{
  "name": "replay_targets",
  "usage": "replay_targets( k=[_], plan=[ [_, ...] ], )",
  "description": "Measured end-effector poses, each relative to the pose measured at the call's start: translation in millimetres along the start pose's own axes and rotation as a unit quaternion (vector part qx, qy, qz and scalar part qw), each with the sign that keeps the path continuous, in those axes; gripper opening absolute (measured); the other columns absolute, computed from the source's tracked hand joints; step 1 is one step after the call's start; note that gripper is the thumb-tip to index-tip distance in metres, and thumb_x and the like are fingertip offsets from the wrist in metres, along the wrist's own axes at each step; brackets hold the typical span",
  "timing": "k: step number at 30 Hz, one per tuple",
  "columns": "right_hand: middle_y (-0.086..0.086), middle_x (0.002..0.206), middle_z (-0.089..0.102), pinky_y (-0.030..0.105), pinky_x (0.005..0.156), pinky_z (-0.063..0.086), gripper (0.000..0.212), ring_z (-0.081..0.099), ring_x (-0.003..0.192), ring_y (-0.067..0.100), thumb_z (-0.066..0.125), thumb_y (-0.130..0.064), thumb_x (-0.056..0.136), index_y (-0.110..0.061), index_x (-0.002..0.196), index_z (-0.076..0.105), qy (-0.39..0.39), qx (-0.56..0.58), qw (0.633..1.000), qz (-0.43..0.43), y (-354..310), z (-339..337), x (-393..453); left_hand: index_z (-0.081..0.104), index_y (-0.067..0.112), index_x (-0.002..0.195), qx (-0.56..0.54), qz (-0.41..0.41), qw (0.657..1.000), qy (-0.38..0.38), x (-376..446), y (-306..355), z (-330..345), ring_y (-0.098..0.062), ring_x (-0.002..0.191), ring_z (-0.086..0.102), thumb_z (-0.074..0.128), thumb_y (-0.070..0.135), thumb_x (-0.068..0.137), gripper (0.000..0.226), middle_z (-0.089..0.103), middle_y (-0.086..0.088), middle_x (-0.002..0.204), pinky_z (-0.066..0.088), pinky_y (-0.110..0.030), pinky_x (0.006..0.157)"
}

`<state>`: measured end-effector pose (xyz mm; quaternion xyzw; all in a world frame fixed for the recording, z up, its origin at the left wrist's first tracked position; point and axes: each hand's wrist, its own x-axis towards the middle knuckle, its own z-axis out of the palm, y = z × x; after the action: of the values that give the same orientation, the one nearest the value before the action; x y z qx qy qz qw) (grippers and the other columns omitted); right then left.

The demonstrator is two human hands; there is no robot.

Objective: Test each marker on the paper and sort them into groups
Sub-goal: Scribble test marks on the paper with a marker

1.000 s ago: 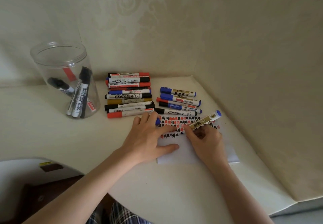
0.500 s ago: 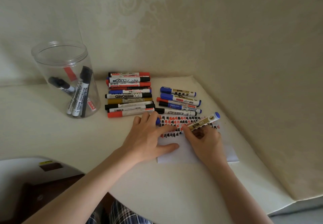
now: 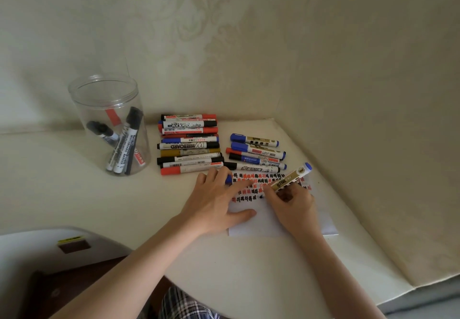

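Marker (image 3: 291, 177) with a gold label and blue end is pinched in the right hand (image 3: 293, 205), tip down on the white paper (image 3: 278, 221) among red and black test marks. The left hand (image 3: 219, 200) lies flat, fingers spread, pressing the paper's left side. Two rows of markers (image 3: 189, 144) lie just behind; a clear jar (image 3: 109, 124) stands left.

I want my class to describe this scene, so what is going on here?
A person is testing a blue-ended marker, gripped in the right hand, on a paper already filled with red and black marks. The left hand presses the paper flat, a blue cap under its fingers. Two groups of markers lie behind; more stand in a clear jar.
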<state>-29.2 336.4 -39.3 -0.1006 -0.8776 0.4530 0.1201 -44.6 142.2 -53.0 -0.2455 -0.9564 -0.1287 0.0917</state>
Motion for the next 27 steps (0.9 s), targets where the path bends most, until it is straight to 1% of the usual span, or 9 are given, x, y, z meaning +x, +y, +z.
replay_targets(
  k=[3, 5, 6, 9, 12, 16, 21, 24, 27],
  plan=[
    [-0.003, 0.064, 0.061, 0.01, 0.043, 0.033, 0.024, 0.047, 0.048, 0.004, 0.069, -0.033, 0.089, -0.009, 0.083, 0.068, 0.003, 0.073, 0.996, 0.043, -7, -7, 2, 0.031, 0.024, 0.139, -0.197, -0.055, 0.979, 0.004, -1, -3, -5, -0.011, 0.112, 0.041, 0.055, 0.042, 0.095, 0.053, 0.042, 0.003, 0.126, 0.041, -0.03, 0.101],
    [-0.004, 0.071, 0.066, 0.011, 0.048, 0.039, 0.02, 0.054, 0.058, 0.006, 0.068, -0.032, 0.09, -0.012, 0.087, 0.069, -0.019, 0.095, 0.992, 0.076, -15, -11, 6, 0.03, 0.022, 0.131, -0.379, -0.114, 0.918, -0.026, -4, -8, -16, -0.01, 0.113, 0.052, 0.047, 0.02, 0.101, 0.034, 0.048, 0.0, 0.127, 0.051, -0.031, 0.097],
    [-0.005, 0.077, 0.069, 0.015, 0.054, 0.043, 0.017, 0.059, 0.065, 0.008, 0.067, -0.032, 0.09, -0.015, 0.09, 0.068, -0.035, 0.101, 0.99, 0.092, -19, -13, 8, 0.031, 0.024, 0.126, -0.423, -0.129, 0.896, -0.039, -7, -12, -21, -0.011, 0.11, 0.057, 0.041, 0.016, 0.103, 0.027, 0.05, 0.001, 0.122, 0.054, -0.028, 0.091],
    [-0.002, 0.075, 0.068, 0.025, 0.057, 0.044, 0.015, 0.056, 0.062, 0.013, 0.067, -0.027, 0.091, -0.013, 0.096, 0.066, -0.056, 0.125, 0.987, 0.088, -30, -17, 12, 0.035, 0.027, 0.122, -0.373, -0.121, 0.92, -0.032, -23, -22, -28, -0.001, 0.099, 0.055, 0.037, 0.013, 0.105, 0.022, 0.046, 0.007, 0.115, 0.046, -0.009, 0.081],
    [0.008, 0.073, 0.058, 0.027, 0.056, 0.043, 0.015, 0.047, 0.064, 0.015, 0.066, -0.018, 0.09, -0.009, 0.101, 0.062, -0.082, 0.184, 0.978, 0.056, -44, -11, 7, 0.046, 0.028, 0.121, -0.37, -0.109, 0.922, 0.013, -33, -31, -25, 0.0, 0.086, 0.054, 0.043, 0.014, 0.103, 0.023, 0.042, 0.007, 0.117, 0.043, -0.008, 0.081],
    [0.009, 0.083, 0.067, 0.034, 0.071, 0.056, 0.014, 0.062, 0.074, 0.016, 0.067, -0.018, 0.091, -0.012, 0.103, 0.065, -0.151, 0.264, 0.949, 0.08, -65, 8, -8, 0.057, 0.028, 0.124, -0.441, -0.126, 0.885, 0.077, -39, -34, -25, 0.002, 0.096, 0.059, 0.052, 0.012, 0.1, 0.03, 0.056, 0.009, 0.119, 0.047, -0.011, 0.086],
    [0.001, 0.065, 0.061, 0.028, 0.061, 0.046, 0.02, 0.055, 0.06, 0.013, 0.061, -0.032, 0.094, -0.014, 0.086, 0.065, -0.118, 0.302, 0.934, 0.15, -74, 27, -20, 0.062, 0.018, 0.117, -0.555, -0.185, 0.803, 0.112, -41, -34, -32, -0.011, 0.09, 0.07, 0.06, 0.006, 0.094, 0.026, 0.069, 0.001, 0.108, 0.053, -0.019, 0.083],
    [0.001, 0.063, 0.048, 0.022, 0.052, 0.037, 0.023, 0.041, 0.054, 0.01, 0.062, -0.028, 0.094, -0.013, 0.077, 0.058, -0.118, 0.316, 0.931, 0.136, -73, 33, -22, 0.065, 0.016, 0.109, -0.579, -0.188, 0.785, 0.115, -42, -33, -34, -0.014, 0.089, 0.071, 0.062, 0.003, 0.093, 0.021, 0.072, 0.0, 0.101, 0.053, -0.019, 0.08],
    [0.003, 0.063, 0.051, 0.018, 0.049, 0.041, 0.024, 0.045, 0.054, 0.01, 0.061, -0.024, 0.095, -0.009, 0.076, 0.061, -0.107, 0.319, 0.932, 0.137, -75, 35, -23, 0.066, 0.015, 0.106, -0.586, -0.179, 0.781, 0.116, -42, -33, -33, -0.015, 0.088, 0.071, 0.062, 0.001, 0.092, 0.02, 0.072, -0.002, 0.101, 0.053, -0.018, 0.077]
  ],
)
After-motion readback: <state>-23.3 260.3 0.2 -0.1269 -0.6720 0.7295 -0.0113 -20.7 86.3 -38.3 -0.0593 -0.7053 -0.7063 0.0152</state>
